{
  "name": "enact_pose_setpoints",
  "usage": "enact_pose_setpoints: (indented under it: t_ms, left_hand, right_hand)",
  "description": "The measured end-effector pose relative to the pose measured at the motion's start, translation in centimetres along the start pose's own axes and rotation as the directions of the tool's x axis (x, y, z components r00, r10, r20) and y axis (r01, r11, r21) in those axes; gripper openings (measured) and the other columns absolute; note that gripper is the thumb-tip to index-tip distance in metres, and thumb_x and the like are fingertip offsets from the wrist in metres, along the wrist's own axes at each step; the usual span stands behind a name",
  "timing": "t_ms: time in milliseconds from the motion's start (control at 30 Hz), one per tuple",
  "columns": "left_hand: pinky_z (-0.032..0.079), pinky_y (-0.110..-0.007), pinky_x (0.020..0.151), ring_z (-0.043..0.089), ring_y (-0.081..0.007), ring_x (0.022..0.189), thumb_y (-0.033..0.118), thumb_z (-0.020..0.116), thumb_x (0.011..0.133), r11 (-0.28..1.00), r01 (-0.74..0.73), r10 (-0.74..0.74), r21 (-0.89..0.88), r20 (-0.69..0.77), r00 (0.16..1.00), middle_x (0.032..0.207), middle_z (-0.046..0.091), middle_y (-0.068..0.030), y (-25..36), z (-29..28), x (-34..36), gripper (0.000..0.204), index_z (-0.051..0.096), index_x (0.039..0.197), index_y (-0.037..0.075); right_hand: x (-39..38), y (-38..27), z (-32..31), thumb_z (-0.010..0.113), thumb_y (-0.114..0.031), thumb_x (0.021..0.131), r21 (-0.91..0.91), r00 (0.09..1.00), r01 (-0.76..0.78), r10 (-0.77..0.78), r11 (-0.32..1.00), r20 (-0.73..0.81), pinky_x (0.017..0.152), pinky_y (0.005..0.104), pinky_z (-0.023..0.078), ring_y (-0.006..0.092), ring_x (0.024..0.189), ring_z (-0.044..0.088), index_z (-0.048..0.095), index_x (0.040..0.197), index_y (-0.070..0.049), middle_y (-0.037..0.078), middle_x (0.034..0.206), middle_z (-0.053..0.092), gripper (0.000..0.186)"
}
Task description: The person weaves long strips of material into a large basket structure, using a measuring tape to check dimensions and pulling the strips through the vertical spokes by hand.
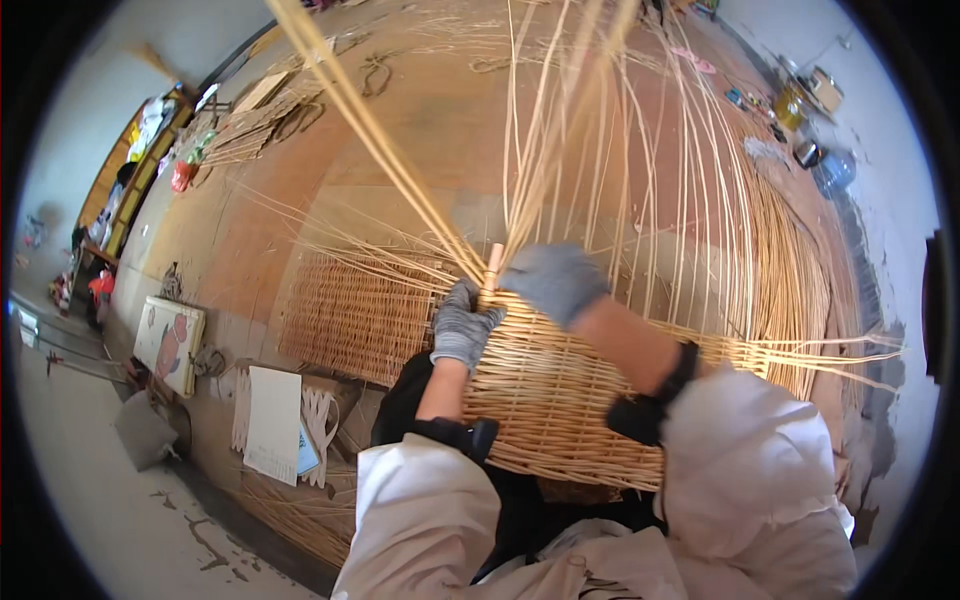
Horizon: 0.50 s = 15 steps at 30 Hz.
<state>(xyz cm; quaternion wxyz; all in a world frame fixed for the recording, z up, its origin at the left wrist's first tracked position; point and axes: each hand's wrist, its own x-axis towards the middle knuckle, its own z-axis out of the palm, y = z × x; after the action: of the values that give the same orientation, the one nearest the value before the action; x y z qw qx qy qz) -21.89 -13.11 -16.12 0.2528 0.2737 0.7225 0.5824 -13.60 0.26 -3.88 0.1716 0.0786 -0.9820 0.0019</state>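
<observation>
Tan woven wicker panel (555,395) is right in front of the person, at the lap, below both hands. Long axis runs left to right, dropping slightly toward the right; the weave strands follow that line, and loose ends stick out past its right end, pointing right.

Left hand (465,325), in a grey knit glove, is at the panel's upper left corner: fingers clamped on that corner, thumb on the near side. Right hand (555,283), same kind of glove, is just right of the corner and motion-blurred; its fingers are hidden behind the back of the hand, so can't tell if they're together or apart.

Short pale round wooden stick (495,262) stands at the corner between the hands, long axis near vertical in view, top leaning a touch right. Long thin tan rods (375,142) fan from the corner: one group points up-left, another up and slightly right.

Second, darker brown wicker panel (350,315) lies left of the left hand, long axis also roughly left-right. Thick bundle of straight tan rods (790,255) sits on the reddish-brown floor (430,120) along the right side.
</observation>
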Motion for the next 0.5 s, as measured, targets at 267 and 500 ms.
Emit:
enact_pose_setpoints:
  t_ms: [267, 500]
  left_hand:
    - [0.044, -0.027, 0.066, 0.047, -0.0134, 0.076, -0.005, 0.056, 0.067, 0.844, 0.055, -0.086, -0.533, -0.035, 0.996, 0.084, 0.05, -0.0042, -4.6, -3.6, 1.4, 0.026, 0.045, 0.09, 0.001]
    - [0.036, -0.033, 0.087, 0.047, -0.0226, 0.099, 0.017, 0.043, 0.083, 0.953, 0.11, -0.126, 0.284, 0.038, 0.991, 0.109, 0.05, -0.0108, -0.4, -3.4, -0.8, 0.03, 0.047, 0.108, 0.001]
  right_hand:
    - [11.8, -6.6, 3.7, 0.033, -0.034, 0.084, -0.021, 0.767, -0.344, 0.294, 0.939, 0.57, 0.061, 0.0382, 0.045, 0.0302, 0.067, 0.057, 0.058, 0.084, -0.005, 0.014, 0.073, 0.058, 0.038]
    - [8.9, -8.0, 4.1, 0.042, -0.039, 0.079, 0.035, 0.892, -0.207, 0.174, 0.978, 0.417, 0.061, 0.0402, 0.045, 0.0303, 0.065, 0.057, 0.06, 0.079, -0.006, 0.015, 0.07, 0.058, 0.037]
